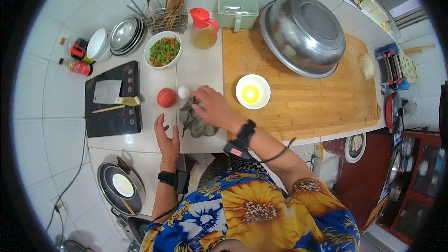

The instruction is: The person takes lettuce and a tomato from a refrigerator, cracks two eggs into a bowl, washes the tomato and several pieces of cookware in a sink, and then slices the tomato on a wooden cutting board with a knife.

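Note:
My right hand [215,106] reaches across a crumpled grey-green cloth [199,126], fingers apart. Its fingertips come right up to a whole white egg [183,92]; whether they touch the shell I cannot tell. My left hand [167,138] hovers at the counter's front part with fingers spread and nothing in them. A red tomato [166,98] sits just beyond it, left of the egg. To the right, a small white bowl [252,91] on the wooden board [301,108] holds raw egg with a bright yellow yolk.
A cleaver [108,91] and a chopstick lie on a black induction cooktop [113,119]. Behind stand a bowl of chopped green and red vegetables [162,49], a red-lidded oil jug [203,29] and a green lidded box [238,12]. An upturned metal basin [304,35] covers the board's back.

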Available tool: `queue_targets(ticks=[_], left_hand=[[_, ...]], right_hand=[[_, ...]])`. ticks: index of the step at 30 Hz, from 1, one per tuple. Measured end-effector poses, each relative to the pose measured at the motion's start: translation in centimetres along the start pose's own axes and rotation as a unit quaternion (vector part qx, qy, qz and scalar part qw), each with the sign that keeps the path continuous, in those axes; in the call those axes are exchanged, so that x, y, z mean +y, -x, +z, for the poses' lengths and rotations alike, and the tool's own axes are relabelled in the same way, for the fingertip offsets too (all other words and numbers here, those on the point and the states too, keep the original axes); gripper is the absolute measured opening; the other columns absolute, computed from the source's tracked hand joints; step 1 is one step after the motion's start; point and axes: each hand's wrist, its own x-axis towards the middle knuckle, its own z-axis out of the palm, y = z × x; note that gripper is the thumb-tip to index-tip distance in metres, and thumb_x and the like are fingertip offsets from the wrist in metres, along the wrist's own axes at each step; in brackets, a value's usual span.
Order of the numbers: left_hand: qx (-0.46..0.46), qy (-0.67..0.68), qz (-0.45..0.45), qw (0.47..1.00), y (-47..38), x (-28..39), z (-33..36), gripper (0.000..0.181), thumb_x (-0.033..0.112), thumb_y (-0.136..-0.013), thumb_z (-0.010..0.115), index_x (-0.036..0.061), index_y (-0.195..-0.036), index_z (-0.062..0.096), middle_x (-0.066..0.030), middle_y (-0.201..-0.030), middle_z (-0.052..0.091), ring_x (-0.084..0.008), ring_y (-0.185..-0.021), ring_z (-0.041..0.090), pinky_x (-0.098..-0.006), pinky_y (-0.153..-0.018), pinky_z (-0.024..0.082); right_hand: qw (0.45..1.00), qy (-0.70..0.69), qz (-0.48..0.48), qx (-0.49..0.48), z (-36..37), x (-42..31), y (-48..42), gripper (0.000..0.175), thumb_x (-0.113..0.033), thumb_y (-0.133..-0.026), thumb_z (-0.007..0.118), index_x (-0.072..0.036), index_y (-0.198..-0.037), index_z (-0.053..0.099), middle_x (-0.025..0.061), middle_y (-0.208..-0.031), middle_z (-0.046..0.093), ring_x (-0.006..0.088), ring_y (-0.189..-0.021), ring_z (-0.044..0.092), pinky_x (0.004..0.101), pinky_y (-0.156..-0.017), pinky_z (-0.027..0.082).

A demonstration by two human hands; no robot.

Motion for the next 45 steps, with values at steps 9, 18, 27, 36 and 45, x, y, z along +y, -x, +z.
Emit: queue_targets(ticks=[9, 18, 27, 36, 45], left_hand=[[0.041, 0.059, -0.005, 0.997, 3.7, -1.1, -2.0, 0.021, 0.001, -0.081, 0.066, 0.0025, -0.096, 0.051, -0.0116, -0.103, 0.055, -0.0218, -0.089, 0.056, -0.0306, -0.079, 0.048], [0.108, -0.017, 0.025, 0.994, 3.2, 2.2, -5.2, 0.023, 0.009, -0.08, 0.07, 0.0035, -0.071, 0.049, -0.0137, -0.082, 0.056, -0.0314, -0.08, 0.056, -0.0373, -0.071, 0.046], [0.147, -0.127, 0.002, 0.981, -3.5, 1.3, -10.3, 0.027, 0.02, -0.084, 0.069, 0.0013, -0.071, 0.054, -0.0138, -0.064, 0.052, -0.0294, -0.058, 0.051, -0.0369, -0.054, 0.042], [0.172, 0.207, -0.215, 0.939, -20.1, -5.5, -15.3, 0.027, 0.028, -0.089, 0.063, 0.0024, -0.081, 0.059, -0.0055, -0.068, 0.061, -0.0146, -0.06, 0.059, -0.0285, -0.052, 0.048], [0.104, 0.098, -0.238, 0.961, -35.6, -12.2, -11.0, 0.052, 0.048, -0.086, 0.062, -0.0008, -0.068, 0.064, -0.0093, -0.06, 0.063, -0.0218, -0.056, 0.062, -0.0371, -0.056, 0.05]], right_hand=[[0.945, -0.17, 0.28, -0.02, -6.3, 1.7, 15.9, 0.029, -0.024, -0.101, 0.047, -0.001, -0.099, 0.064, 0.0059, -0.086, 0.065, 0.0137, -0.072, 0.06, 0.0272, -0.064, 0.049], [0.895, -0.31, 0.321, 0.031, -10.1, 5.2, 18.0, 0.026, -0.017, -0.102, 0.041, -0.001, -0.111, 0.058, 0.0065, -0.094, 0.064, 0.014, -0.075, 0.062, 0.0266, -0.062, 0.05], [0.922, -0.276, 0.256, -0.085, -11.5, 7.3, 14.8, 0.021, -0.017, -0.1, 0.049, -0.002, -0.101, 0.064, 0.0009, -0.083, 0.063, 0.0076, -0.074, 0.059, 0.0221, -0.061, 0.047], [0.903, -0.25, 0.322, -0.133, -9.2, 3.3, 13.2, 0.022, -0.019, -0.1, 0.051, -0.003, -0.099, 0.067, -0.0001, -0.086, 0.066, 0.0068, -0.074, 0.059, 0.0215, -0.061, 0.047], [0.909, -0.2, 0.361, -0.054, -7.0, 0.8, 12.3, 0.022, -0.018, -0.099, 0.052, -0.001, -0.101, 0.065, 0.0022, -0.083, 0.065, 0.0085, -0.074, 0.06, 0.0226, -0.063, 0.049]])
